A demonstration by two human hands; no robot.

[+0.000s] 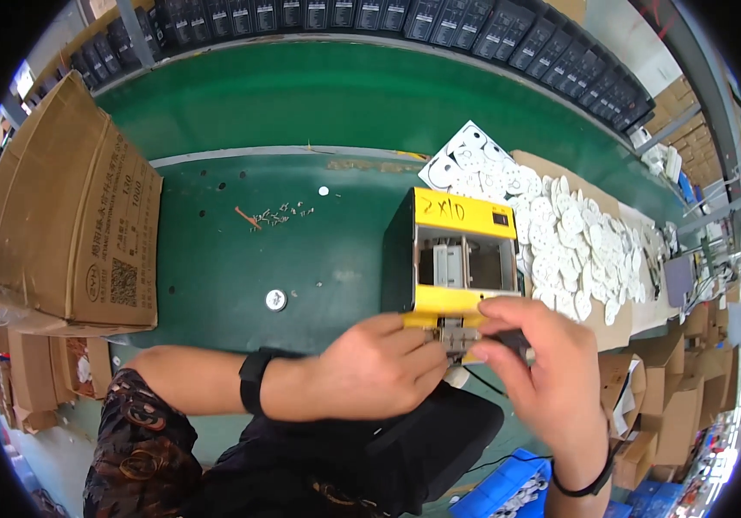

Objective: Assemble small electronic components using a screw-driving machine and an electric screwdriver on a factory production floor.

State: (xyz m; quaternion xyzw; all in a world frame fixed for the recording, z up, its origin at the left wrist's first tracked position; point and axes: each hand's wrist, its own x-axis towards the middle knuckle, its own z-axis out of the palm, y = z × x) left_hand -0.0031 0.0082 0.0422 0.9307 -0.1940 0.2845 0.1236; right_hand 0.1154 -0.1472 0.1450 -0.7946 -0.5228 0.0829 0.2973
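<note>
A yellow and black bench machine [461, 300] stands at the table's front edge, with an opening in its top showing metal parts. A small metal fixture [457, 337] sticks out at its near side, between my hands. My left hand [383, 364] lies at the fixture's left side with its fingers curled; whatever they hold is hidden. On the right, the thumb and forefinger of my right hand [551, 367] close in at the fixture's other side, and I cannot make out what is between them. Right of the machine lies a large heap of round white discs [573, 246] with small holes.
The green table [223, 268] carries a cardboard box [120, 233] at the left, a round silver-white piece [275, 300] and scattered small bits [275, 216]. Black boxes [344, 15] line the shelf behind. A blue crate [508, 488] with white pieces is low at the right.
</note>
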